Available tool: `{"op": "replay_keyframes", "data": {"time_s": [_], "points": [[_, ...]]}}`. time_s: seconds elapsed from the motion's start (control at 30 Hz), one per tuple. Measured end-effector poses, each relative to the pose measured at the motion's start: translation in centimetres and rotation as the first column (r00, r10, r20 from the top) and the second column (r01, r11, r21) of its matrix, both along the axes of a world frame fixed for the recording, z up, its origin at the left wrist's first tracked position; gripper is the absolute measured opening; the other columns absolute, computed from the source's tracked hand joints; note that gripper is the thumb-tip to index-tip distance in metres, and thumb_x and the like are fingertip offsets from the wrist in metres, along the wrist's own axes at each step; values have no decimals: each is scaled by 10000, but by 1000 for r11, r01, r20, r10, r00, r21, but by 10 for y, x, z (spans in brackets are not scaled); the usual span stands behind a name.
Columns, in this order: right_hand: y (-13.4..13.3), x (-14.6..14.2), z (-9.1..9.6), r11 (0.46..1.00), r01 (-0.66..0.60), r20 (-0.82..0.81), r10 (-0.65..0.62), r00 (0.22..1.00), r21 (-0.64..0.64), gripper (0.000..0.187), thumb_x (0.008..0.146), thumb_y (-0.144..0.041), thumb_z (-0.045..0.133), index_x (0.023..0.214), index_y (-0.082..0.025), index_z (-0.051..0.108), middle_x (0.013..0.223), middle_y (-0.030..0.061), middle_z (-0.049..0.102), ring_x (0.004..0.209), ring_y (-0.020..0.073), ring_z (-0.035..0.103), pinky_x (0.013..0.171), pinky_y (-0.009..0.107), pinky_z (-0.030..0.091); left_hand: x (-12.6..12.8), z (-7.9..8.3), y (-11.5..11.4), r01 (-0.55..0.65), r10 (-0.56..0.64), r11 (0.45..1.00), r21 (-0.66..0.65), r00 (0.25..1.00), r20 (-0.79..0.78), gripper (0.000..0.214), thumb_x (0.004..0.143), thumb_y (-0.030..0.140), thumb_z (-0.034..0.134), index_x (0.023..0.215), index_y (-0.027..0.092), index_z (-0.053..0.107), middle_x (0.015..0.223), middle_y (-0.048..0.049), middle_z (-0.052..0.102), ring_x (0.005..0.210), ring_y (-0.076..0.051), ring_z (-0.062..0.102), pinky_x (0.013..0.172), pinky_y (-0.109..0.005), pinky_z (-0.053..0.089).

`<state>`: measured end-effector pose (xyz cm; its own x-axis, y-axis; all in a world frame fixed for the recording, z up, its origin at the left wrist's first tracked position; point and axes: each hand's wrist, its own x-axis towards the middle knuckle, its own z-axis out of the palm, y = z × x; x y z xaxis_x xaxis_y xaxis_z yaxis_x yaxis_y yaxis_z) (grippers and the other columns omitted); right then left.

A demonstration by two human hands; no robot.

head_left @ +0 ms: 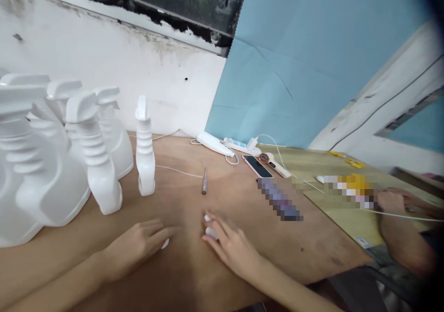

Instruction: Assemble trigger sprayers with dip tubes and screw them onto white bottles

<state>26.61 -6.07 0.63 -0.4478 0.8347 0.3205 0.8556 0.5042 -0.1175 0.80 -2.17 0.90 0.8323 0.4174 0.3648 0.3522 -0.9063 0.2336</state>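
Observation:
My right hand lies low over the wooden table, thumb and fingers closed round a small white plastic piece; its exact kind is hard to make out. To its left, my left hand has its fingers curled down, with another small white piece showing at the fingertips. The left fingertips are slightly blurred. Beyond both hands lies a small screwdriver with a see-through handle. A slim white spray-bottle-shaped item stands upright beyond my left hand.
Several large white bottle-shaped pieces crowd the left side. At the back are a white device, a power strip, a phone and a handheld fan. Another person's hand is at the adjoining right table.

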Motion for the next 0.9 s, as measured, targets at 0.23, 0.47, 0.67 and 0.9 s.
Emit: {"op": "replay_keyframes", "data": {"time_s": [0.23,0.47,0.67,0.9], "points": [[45,-83,19,939,-182,-475,23,880,-291,257,911,-278,258,817,-187,479,630,-22,549,548,91,520,504,195,352,-5,6,2,-225,320,930,-292,886,336,223,881,151,325,1054,217,449,776,10,534,660,-90,514,613,-191,418],[49,-115,14,868,-370,-681,53,731,-330,231,896,-238,274,773,-181,462,610,-37,468,553,81,460,530,196,323,-7,2,4,-327,379,922,-206,872,310,178,861,141,342,984,196,458,743,-3,496,644,-113,475,598,-229,399],[46,-113,12,855,-384,-725,15,689,-348,260,908,-279,251,874,-176,488,680,-9,545,616,94,514,588,212,370,-5,8,-2,-465,500,865,-186,821,276,91,814,230,438,886,187,472,592,41,413,547,-118,439,536,-237,373],[50,-110,10,864,-359,-711,2,703,-353,265,903,-309,266,886,-179,496,700,-11,549,637,92,516,591,207,365,-6,10,3,-417,497,855,-307,829,256,171,825,280,447,688,180,470,652,12,453,624,-125,445,559,-238,377]]}}
